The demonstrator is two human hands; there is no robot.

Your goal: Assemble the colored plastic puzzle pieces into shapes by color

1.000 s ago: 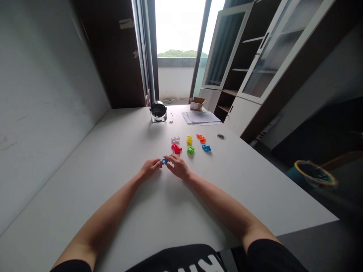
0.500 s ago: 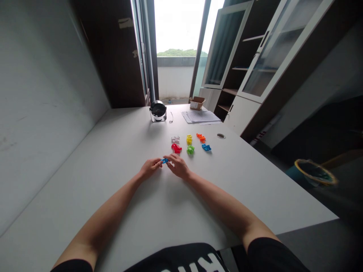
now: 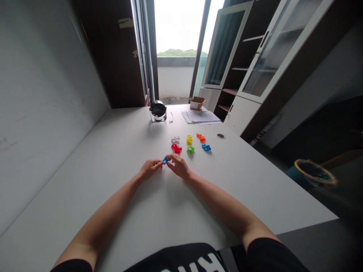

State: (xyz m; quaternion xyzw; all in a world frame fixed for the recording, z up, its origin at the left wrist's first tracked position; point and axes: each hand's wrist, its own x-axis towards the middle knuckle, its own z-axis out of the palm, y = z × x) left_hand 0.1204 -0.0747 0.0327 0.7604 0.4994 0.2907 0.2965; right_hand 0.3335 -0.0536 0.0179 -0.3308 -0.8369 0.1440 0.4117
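White tabletop before a bright glazed opening, with cabinets beyond the grip to the right. Left hand and right hand meet over the near-central part of the table; between them lies a small blue piece, pinched by thumb and fingers from each side. Compared with the preceding views, the piece shows a different outline at the fingertips, apparently having been turned, while both forearms keep their place. This suggests that the handling is a matter of orienting the piece, with its final position not yet settled. Just beyond the grip, slightly right, lie red pieces, with white pieces behind them; farther right follow green pieces, yellow pieces, orange pieces and a blue cluster, all unmoved. Lettering: pale capitals on the black shirt, nearer the viewer than the grip, are cut off, with only an R clear. Any print on the cardboard box and papers, well beyond the grip, is illegible.
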